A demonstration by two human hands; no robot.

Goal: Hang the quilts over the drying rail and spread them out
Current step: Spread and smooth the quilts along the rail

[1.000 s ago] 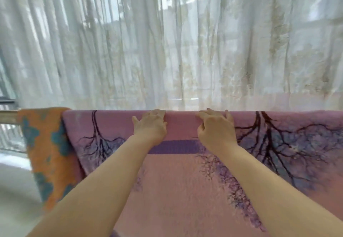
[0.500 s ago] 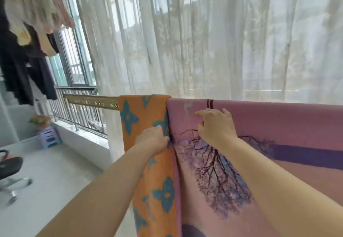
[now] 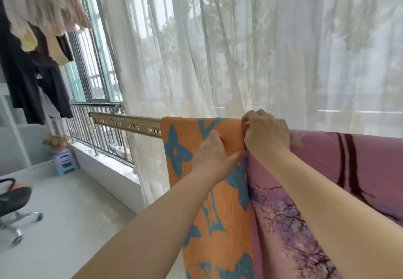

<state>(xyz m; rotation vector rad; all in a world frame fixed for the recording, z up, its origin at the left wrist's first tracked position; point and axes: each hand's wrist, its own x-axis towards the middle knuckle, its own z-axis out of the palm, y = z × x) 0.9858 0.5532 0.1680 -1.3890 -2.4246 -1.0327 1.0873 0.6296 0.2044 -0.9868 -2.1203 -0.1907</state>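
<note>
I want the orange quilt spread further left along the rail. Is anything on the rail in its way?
Nothing visible does. Left of the orange quilt the drying rail is bare to its end; the sheer curtain only hangs behind it.

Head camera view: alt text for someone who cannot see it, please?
On a drying rail, the right hand grips the top edge of the pink quilt beside an orange quilt, which the left hand rests on. Sheer curtains hang behind.
</note>
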